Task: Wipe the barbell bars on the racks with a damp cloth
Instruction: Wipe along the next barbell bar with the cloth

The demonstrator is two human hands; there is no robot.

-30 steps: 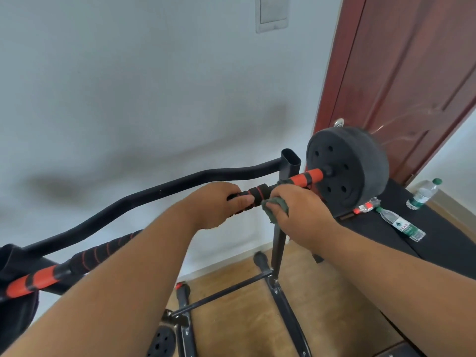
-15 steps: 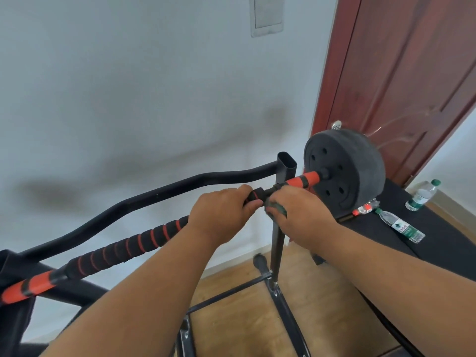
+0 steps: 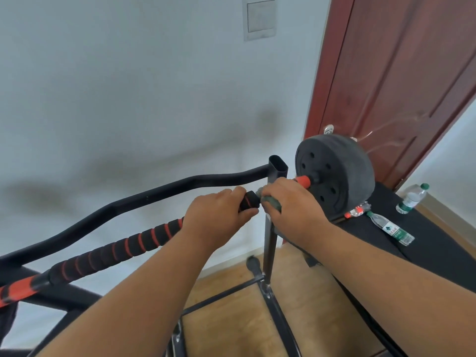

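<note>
The barbell bar (image 3: pixel 123 247) is lying across the rack upright (image 3: pixel 271 228), its weight plate (image 3: pixel 337 176) just beyond that post. The left hand (image 3: pixel 216 217) is gripping the bar's foam sleeve just short of the upright, while the right hand (image 3: pixel 293 210) is clutching the green cloth (image 3: pixel 273 202) around the bar at the upright.

Black-and-red-striped barbell bar (image 3: pixel 123 249) slanted across the rack (image 3: pixel 270 235); crumpled green cloth (image 3: pixel 273 202) against it.

Barbell bar (image 3: pixel 116 249), black foam grip with red stripes, on rack upright (image 3: pixel 270 228). Left hand (image 3: pixel 213 215) grips bar; right hand (image 3: pixel 293 204) holds green cloth (image 3: pixel 271 200) around it. Black weight plate (image 3: pixel 334 176) beyond.
</note>
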